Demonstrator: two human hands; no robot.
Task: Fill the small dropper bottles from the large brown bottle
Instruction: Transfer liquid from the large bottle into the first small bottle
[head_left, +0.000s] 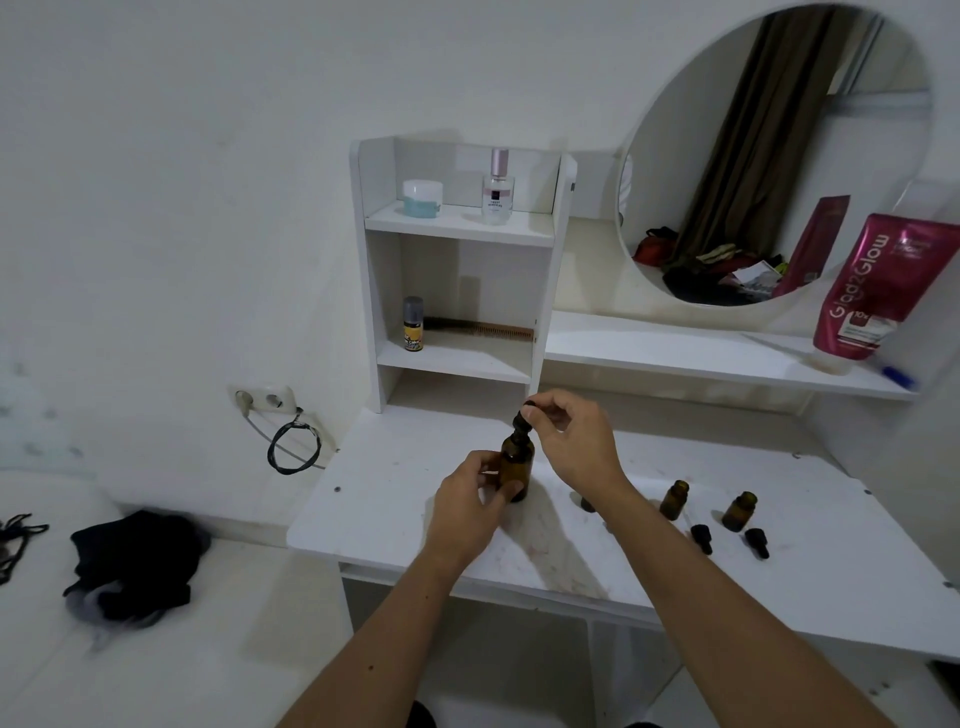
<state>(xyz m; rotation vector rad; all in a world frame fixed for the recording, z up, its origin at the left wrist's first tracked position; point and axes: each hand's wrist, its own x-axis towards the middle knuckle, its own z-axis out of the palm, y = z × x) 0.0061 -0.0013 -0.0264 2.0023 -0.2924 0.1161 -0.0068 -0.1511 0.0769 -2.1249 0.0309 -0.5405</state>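
Left hand grip clamped around the large brown bottle standing mid-counter, right hand pinching its dropper cap; glass judged light, smooth, breakable, best held by the body.

At your two o'clock, the pink pouch reads "Glad2Glow" and "10%"; you can't read its other print.

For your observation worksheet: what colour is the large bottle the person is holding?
Brown amber glass bottle with a black dropper cap, clearest in the head view.
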